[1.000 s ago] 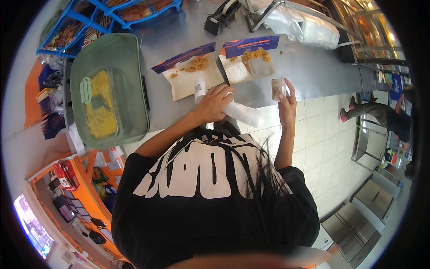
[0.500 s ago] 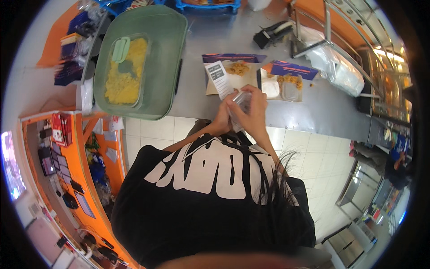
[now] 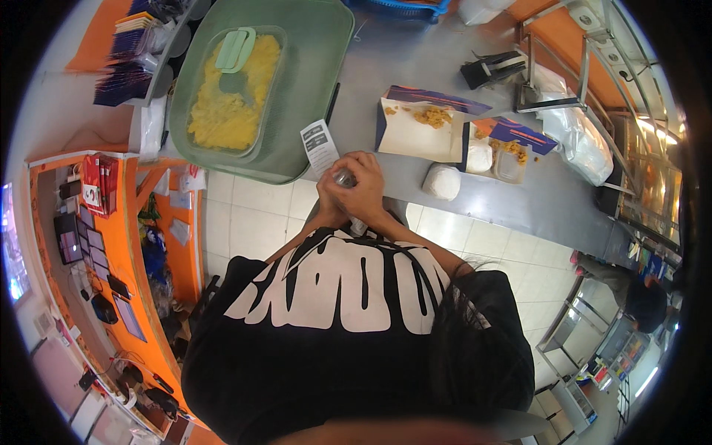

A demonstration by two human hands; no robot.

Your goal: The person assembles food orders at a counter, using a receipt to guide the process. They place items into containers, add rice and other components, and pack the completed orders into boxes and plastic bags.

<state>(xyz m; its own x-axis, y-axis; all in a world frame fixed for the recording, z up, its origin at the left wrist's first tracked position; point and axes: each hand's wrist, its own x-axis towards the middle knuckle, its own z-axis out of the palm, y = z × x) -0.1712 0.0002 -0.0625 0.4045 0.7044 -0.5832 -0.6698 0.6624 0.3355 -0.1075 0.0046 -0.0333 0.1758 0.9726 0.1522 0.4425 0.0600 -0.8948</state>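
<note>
Clear container (image 3: 344, 178) partly hidden by right hand (image 3: 363, 181), blue basket (image 3: 408, 9) cut off above

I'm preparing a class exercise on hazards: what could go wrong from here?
The round white bundle sits at the near edge of the counter, so a knock might send it to the floor. The small clear container is in the right hand, close against the left hand; too tight a squeeze could dent it. The paper slip pokes out beyond both hands and might get creased.

A head-worn fisheye looks down at the nearby counter (image 3: 415, 63).
</note>
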